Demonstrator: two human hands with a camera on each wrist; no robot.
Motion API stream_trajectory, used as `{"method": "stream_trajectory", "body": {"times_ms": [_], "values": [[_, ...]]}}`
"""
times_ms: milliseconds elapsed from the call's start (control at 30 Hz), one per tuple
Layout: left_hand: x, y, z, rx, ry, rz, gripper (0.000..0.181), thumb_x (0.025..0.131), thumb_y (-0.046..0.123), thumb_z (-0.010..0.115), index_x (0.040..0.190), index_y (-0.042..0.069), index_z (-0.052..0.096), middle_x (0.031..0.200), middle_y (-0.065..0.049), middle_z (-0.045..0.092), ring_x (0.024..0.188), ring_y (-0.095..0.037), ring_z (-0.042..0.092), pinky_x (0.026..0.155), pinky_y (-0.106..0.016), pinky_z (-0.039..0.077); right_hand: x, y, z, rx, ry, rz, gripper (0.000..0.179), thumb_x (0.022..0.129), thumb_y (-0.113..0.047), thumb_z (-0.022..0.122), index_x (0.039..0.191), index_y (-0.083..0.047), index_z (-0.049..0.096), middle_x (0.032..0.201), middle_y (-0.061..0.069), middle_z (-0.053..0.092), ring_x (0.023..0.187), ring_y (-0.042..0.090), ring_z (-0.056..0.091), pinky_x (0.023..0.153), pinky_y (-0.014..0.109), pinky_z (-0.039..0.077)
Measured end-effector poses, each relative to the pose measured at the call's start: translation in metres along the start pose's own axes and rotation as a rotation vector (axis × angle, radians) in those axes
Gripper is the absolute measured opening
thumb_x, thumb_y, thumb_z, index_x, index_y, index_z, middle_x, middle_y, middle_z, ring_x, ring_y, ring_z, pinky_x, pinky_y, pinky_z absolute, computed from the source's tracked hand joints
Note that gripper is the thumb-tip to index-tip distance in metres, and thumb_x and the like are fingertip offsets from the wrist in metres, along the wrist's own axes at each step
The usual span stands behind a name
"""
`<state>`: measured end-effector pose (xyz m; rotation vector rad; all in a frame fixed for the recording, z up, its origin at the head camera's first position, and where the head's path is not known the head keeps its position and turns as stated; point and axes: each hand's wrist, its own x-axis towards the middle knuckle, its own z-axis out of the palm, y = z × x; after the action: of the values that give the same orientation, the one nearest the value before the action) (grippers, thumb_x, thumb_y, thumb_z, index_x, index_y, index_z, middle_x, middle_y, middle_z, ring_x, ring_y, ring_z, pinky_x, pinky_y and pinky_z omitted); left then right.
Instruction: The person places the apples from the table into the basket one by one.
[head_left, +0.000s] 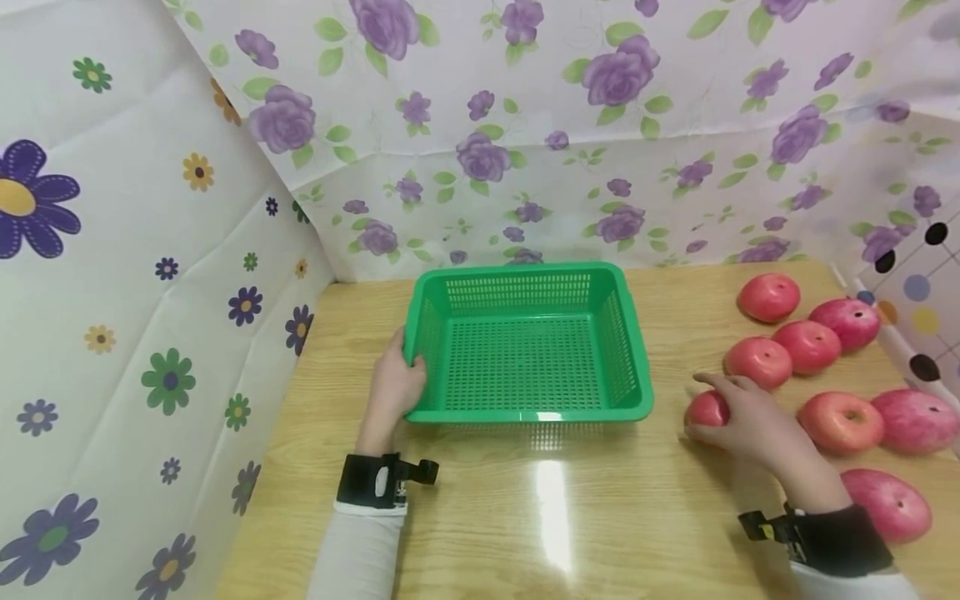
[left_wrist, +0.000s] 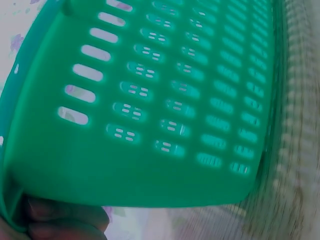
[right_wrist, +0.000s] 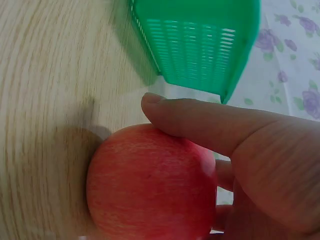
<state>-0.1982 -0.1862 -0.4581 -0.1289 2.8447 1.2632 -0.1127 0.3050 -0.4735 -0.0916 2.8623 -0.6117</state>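
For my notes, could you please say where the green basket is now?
In the head view, the green basket sits near the centre, the left hand gripping its left rim, red fruits to its right.

**Wood-grain table: basket centre, fruit at right**

Surface: pale wood-grain table (head_left: 645,517), glossy; bright glare streak (head_left: 553,512) in front of basket. On it, a green basket (head_left: 465,417), perforated. Right side: four red apples (head_left: 768,297) and three pinker oval fruits (head_left: 887,504), loosely grouped. Nearest basket: a smaller-looking apple (head_left: 705,410), partly covered; contact with surface unclear.
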Motion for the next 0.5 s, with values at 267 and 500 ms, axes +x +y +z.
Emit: {"method": "stream_trajectory", "body": {"times_ms": [267, 500], "values": [[-0.001, 0.003, 0.003, -0.025, 0.026, 0.011, 0.062, 0.098, 0.01, 0.049, 0.156, 0.009, 0.028, 0.135, -0.026, 0.053, 0.109, -0.036, 0.058, 0.081, -0.053, 0.057, 0.0, 0.005, 0.01, 0.079, 0.029, 0.006, 0.081, 0.074, -0.055, 0.08, 0.135, -0.009, 0.051, 0.127, 0.034, 0.046, 0.108, 0.05, 0.051, 0.086, 0.071, 0.046], [-0.003, 0.002, 0.004, -0.074, 0.027, 0.008, 0.064, 0.097, 0.009, 0.049, 0.157, 0.013, 0.026, 0.138, -0.025, 0.051, 0.11, -0.035, 0.057, 0.079, -0.052, 0.057, -0.001, 0.004, 0.016, 0.104, 0.051, 0.039, 0.074, 0.072, -0.047, 0.084, 0.127, -0.01, 0.052, 0.12, 0.032, 0.047, 0.104, 0.049, 0.05, 0.082, 0.068, 0.048]]}}
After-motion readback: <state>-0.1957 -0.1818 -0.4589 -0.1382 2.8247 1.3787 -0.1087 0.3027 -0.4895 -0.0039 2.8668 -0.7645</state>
